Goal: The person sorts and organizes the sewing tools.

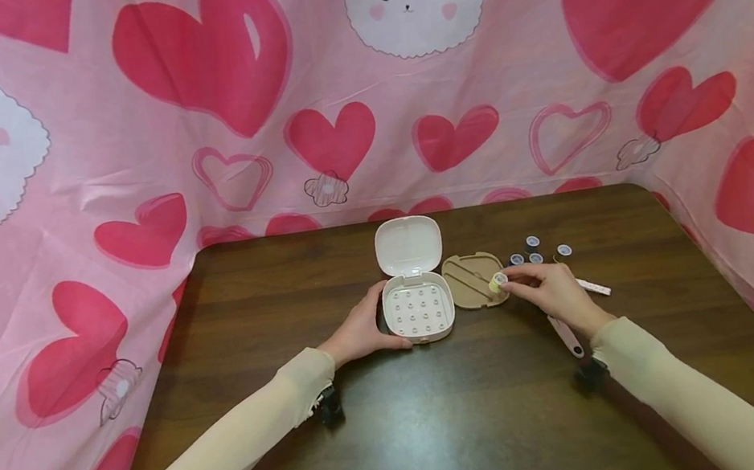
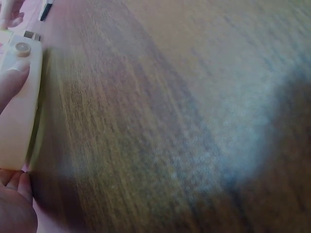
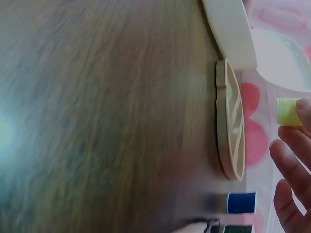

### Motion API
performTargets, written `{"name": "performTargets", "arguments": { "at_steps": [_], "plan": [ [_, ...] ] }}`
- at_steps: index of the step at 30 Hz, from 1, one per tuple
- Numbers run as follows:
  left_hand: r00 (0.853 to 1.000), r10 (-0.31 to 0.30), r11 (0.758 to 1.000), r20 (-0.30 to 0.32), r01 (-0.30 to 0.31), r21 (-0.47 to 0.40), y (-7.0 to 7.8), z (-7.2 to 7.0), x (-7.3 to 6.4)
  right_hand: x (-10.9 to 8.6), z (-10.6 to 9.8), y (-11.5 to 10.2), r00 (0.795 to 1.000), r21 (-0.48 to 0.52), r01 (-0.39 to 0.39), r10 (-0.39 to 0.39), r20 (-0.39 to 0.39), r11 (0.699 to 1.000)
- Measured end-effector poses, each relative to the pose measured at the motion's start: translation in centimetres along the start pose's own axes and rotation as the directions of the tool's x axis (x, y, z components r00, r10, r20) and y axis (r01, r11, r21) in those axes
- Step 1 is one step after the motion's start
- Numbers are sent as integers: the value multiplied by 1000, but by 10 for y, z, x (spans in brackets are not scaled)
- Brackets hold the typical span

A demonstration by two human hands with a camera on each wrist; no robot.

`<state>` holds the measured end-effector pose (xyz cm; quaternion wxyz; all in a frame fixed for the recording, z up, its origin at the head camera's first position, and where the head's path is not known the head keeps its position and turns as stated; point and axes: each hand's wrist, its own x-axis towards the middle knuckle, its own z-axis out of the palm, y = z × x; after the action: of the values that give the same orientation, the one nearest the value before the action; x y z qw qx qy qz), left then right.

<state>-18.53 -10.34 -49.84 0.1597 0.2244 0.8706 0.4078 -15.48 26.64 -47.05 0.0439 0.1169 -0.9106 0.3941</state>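
Head view: brown table [image 1: 298, 295], pink heart-print cloth [image 1: 339, 82] behind. Left hand [image 1: 362, 331] grips white case [image 1: 419, 311]; right hand [image 1: 554, 293] pinches yellow spool [image 1: 497, 283].

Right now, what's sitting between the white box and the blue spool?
The tan tray lies between the white box and the blue spool in the right wrist view.

Head: high, forward-down. Wrists: low, close, across tabletop [image 1: 404, 418]; all share white case [image 1: 418, 311].
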Motion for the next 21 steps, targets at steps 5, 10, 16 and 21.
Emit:
{"name": "performTargets", "arguments": {
  "at_steps": [5, 10, 16, 21],
  "plan": [
    [1000, 12, 1000, 2, -12, 6, -1, 0, 1, 4, 7, -9, 999, -14, 47, -47, 5, 999],
    [1000, 13, 1000, -1, -13, 6, -1, 0, 1, 10, 15, -16, 997, -10, 78, -78, 20, 997],
    [1000, 8, 1000, -5, -8, 3, -2, 0, 0, 17, 21, -24, 995, 8, 92, -92, 41, 996],
    [1000, 6, 1000, -1, -6, -2, -3, 0, 1, 26, 24, -31, 991, -30, 131, -130, 39, 991]
  ]
}}
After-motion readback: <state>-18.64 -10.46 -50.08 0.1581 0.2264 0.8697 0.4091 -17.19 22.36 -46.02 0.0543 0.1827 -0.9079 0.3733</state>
